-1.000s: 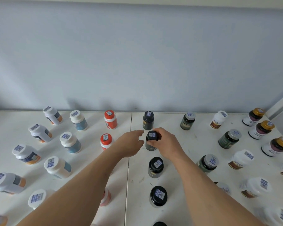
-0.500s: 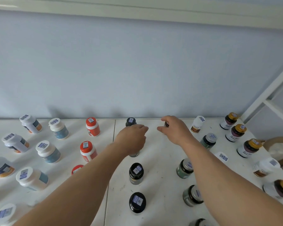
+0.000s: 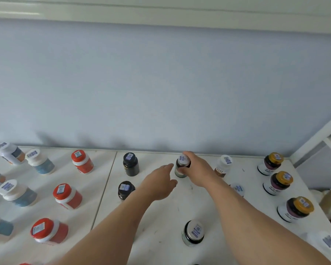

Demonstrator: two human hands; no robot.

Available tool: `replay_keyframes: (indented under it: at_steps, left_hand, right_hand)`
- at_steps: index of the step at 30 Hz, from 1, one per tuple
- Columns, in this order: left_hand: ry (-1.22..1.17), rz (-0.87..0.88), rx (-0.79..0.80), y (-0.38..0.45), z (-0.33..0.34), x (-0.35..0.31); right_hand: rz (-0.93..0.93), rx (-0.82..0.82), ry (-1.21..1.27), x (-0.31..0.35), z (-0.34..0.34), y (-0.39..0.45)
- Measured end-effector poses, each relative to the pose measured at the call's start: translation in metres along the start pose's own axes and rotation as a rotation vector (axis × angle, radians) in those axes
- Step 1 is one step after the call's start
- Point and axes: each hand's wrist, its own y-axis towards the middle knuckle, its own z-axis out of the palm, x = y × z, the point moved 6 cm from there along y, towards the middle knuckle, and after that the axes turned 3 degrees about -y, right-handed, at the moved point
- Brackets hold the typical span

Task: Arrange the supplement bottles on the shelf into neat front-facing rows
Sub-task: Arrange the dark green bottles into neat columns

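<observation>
Right hand (image 3: 196, 170) is curled around a grey-capped bottle (image 3: 182, 166) on the shelf (image 3: 161, 222); left hand (image 3: 159, 183), fingers loosely spread, is held just beside it.

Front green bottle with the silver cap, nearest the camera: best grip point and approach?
Probably grip the silver-capped green bottle around its cap and shoulder, coming from above. It stands upright with bare shelf around it, and the round cap is its top-facing part. The right hand holds the rear bottle, so the left hand looks free.
</observation>
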Motion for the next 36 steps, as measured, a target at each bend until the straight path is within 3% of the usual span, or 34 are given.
replay_keyframes:
  at_steps: [7, 14, 30, 36]
  left_hand:
    - [-0.251, -0.084, 0.078, 0.021, 0.001, 0.006]
    - [-0.307, -0.014, 0.104, 0.025, -0.010, 0.002]
    - [-0.283, 0.038, 0.113, 0.033, -0.005, 0.000]
    - [-0.043, 0.003, 0.071, 0.038, 0.001, 0.005]
  right_hand:
    - [-0.041, 0.019, 0.037, 0.002, -0.017, 0.000]
    - [-0.032, -0.049, 0.044, 0.015, -0.029, -0.007]
    - [-0.016, -0.074, 0.065, 0.009, -0.027, -0.009]
    - [-0.006, -0.069, 0.068, 0.000, -0.016, -0.003]
